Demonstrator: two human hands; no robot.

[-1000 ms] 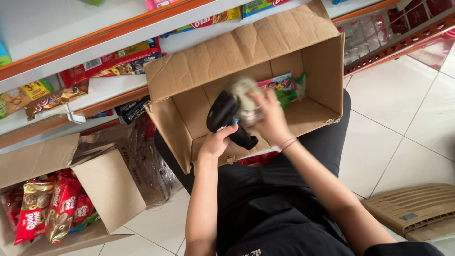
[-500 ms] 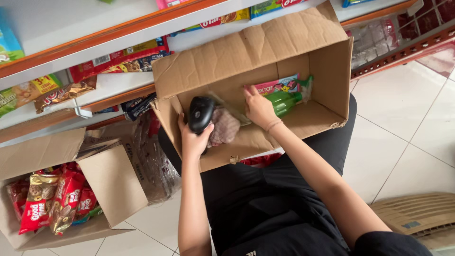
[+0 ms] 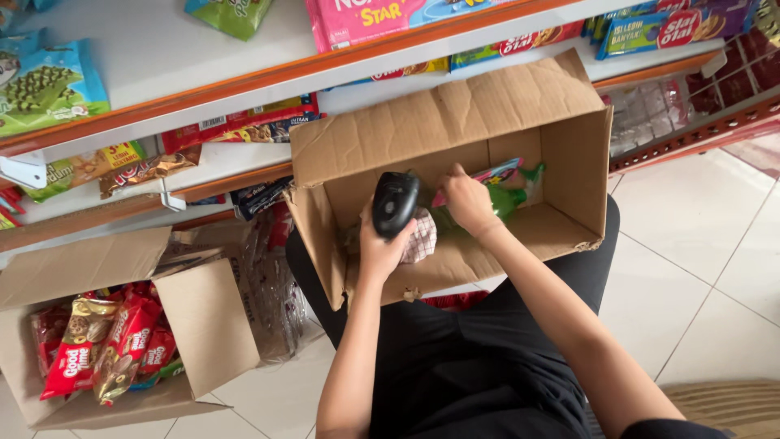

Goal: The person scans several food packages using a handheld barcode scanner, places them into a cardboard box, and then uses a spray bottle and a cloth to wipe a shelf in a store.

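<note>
The left hand (image 3: 379, 248) is wrapped around a black scanner (image 3: 395, 204), holding it up inside the open cardboard box (image 3: 455, 122) that rests on the person's lap. Just under this hand lies a small packet with a red and white check pattern (image 3: 421, 236). The right hand (image 3: 469, 202) is deeper in the box, with its fingers curled onto a green packet (image 3: 504, 197) that has a pink strip on top. The green packet leans against the back wall of the box, and the scanner is close to it on the left. The box flaps stand open, and the person's black trousers (image 3: 479, 366) show below it. To the left, on the white tiled floor (image 3: 707, 268), sits a second cardboard box (image 3: 203, 317) full of red snack packets (image 3: 77, 358). A clear plastic bag (image 3: 272, 284) lies between the two boxes. Behind them are shop shelves (image 3: 162, 81) with orange edges and many bright snack bags.
</note>
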